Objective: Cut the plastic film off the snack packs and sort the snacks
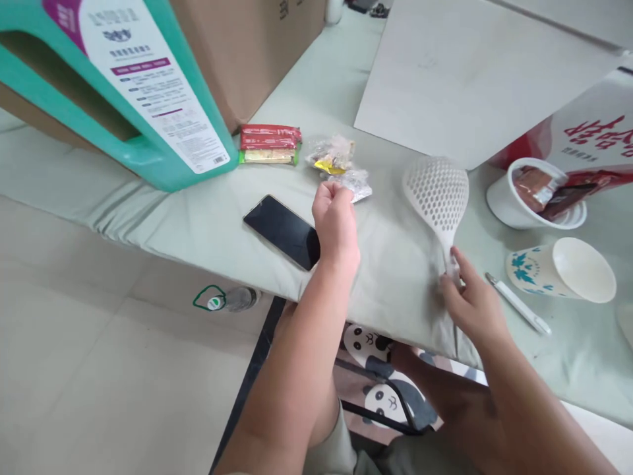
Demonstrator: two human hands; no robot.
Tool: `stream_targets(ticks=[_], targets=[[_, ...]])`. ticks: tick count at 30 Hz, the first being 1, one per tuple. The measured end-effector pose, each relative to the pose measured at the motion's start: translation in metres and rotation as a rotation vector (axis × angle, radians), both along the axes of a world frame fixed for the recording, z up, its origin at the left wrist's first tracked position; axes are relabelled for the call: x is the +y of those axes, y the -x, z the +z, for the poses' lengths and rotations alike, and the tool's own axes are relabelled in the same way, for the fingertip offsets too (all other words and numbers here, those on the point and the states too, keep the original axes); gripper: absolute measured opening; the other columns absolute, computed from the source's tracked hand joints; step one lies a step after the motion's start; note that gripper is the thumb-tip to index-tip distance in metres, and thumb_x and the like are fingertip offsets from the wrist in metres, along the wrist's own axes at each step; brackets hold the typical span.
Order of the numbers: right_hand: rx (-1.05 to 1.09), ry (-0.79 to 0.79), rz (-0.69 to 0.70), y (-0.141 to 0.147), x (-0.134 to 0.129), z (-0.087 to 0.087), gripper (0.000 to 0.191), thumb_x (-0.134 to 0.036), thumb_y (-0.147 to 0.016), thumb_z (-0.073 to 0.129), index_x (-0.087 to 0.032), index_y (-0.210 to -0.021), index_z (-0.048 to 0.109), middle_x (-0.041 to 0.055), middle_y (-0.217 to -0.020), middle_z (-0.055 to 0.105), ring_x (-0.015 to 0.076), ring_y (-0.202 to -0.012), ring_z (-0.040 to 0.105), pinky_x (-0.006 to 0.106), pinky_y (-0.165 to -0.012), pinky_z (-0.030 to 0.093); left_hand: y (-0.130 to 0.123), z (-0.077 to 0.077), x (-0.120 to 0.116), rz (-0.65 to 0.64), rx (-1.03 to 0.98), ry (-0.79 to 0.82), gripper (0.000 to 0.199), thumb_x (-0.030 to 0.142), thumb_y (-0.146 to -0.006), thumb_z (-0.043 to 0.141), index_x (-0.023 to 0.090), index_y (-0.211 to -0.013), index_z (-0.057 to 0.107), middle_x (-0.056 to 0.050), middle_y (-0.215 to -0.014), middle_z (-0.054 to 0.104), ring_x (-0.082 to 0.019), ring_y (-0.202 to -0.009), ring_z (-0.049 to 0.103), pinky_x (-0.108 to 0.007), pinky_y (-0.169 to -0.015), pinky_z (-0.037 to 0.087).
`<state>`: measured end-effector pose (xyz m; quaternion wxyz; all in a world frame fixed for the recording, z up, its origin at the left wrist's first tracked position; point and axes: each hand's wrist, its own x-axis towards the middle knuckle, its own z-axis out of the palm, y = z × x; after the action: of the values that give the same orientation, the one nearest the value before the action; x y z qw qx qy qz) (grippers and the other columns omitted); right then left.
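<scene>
My left hand (pixel 336 221) is closed at the near edge of a crumpled clear wrapper (pixel 359 183); its fingertips seem to pinch the wrapper, though the contact is partly hidden. Beyond it lies another wrapper with a yellow piece (pixel 330 157). A black phone (pixel 284 231) lies flat, its right end beside my left wrist. My right hand (pixel 469 297) pinches the handle of a white perforated skimmer (pixel 438 194), whose round head points away from me. Red snack packets (pixel 270 137) and a green-edged one (pixel 268 157) lie side by side further left.
A teal jug (pixel 168 161) and cardboard box (pixel 257 59) stand at the left. On the right are a white tub (pixel 504 198) of packets, a tipped paper cup (pixel 537 270), and a white pen (pixel 519 305). A white board (pixel 459 72) is behind. A bottle (pixel 242 299) stands below the table.
</scene>
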<state>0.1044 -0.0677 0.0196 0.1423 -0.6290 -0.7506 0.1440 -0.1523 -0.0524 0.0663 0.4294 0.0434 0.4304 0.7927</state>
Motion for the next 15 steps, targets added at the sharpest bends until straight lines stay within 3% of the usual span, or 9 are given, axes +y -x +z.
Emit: stream_targets(ticks=[4,7,9,11,13,15], targets=[[-0.047,-0.05,-0.018,-0.014,-0.003,-0.013,0.055,-0.043,-0.091,0.053,-0.019,-0.139,0.066,0.0168,-0.115,0.072,0.0251,-0.072,0.066,0.05,-0.081,0.058,-0.021,-0.007,0.012,-0.099,0.27,0.032,0.03,0.001,-0.08,0.065,0.019,-0.063,0.048,0.005,-0.06,0.041,-0.008,-0.055,0.038,-0.019,-0.056,0.033],[0.073,-0.167,0.051,-0.013,-0.002,-0.019,0.043,-0.041,-0.092,0.054,-0.021,-0.126,0.072,0.0177,-0.124,0.068,0.033,-0.103,0.069,0.056,-0.096,0.055,-0.03,-0.017,0.023,-0.16,0.642,0.133,0.022,0.005,-0.077,0.071,0.021,-0.066,0.06,0.0,-0.075,0.058,-0.015,-0.081,0.057,-0.025,-0.085,0.049],[0.175,-0.194,0.091,-0.014,-0.003,-0.021,0.037,-0.037,-0.091,0.055,-0.023,-0.122,0.072,0.0165,-0.122,0.067,0.0343,-0.116,0.066,0.057,-0.102,0.054,-0.03,-0.025,0.032,-0.194,0.975,0.28,0.018,0.007,-0.075,0.072,0.024,-0.072,0.066,-0.006,-0.103,0.067,-0.025,-0.118,0.059,-0.039,-0.112,0.045],[0.236,-0.18,0.098,-0.018,-0.005,-0.022,0.034,-0.033,-0.091,0.056,-0.026,-0.122,0.07,0.0149,-0.118,0.067,0.0332,-0.114,0.066,0.056,-0.1,0.055,-0.026,-0.035,0.04,-0.214,1.215,0.467,0.02,0.009,-0.069,0.077,0.025,-0.078,0.069,-0.008,-0.138,0.06,-0.037,-0.15,0.037,-0.055,-0.126,0.03],[0.254,-0.153,0.097,-0.024,-0.008,-0.023,0.033,-0.031,-0.091,0.056,-0.027,-0.121,0.069,0.0139,-0.116,0.066,0.032,-0.109,0.068,0.054,-0.095,0.057,-0.021,-0.045,0.047,-0.287,1.299,0.63,0.027,0.011,-0.064,0.079,0.026,-0.084,0.071,-0.006,-0.158,0.047,-0.044,-0.159,0.019,-0.066,-0.128,0.021],[0.267,-0.129,0.094,-0.03,-0.01,-0.022,0.031,-0.03,-0.091,0.056,-0.026,-0.119,0.068,0.0132,-0.115,0.066,0.0307,-0.106,0.068,0.052,-0.092,0.058,-0.018,-0.053,0.051,-0.338,1.33,0.668,0.027,0.015,-0.065,0.079,0.027,-0.088,0.073,-0.004,-0.164,0.042,-0.047,-0.158,0.022,-0.068,-0.129,0.019]])
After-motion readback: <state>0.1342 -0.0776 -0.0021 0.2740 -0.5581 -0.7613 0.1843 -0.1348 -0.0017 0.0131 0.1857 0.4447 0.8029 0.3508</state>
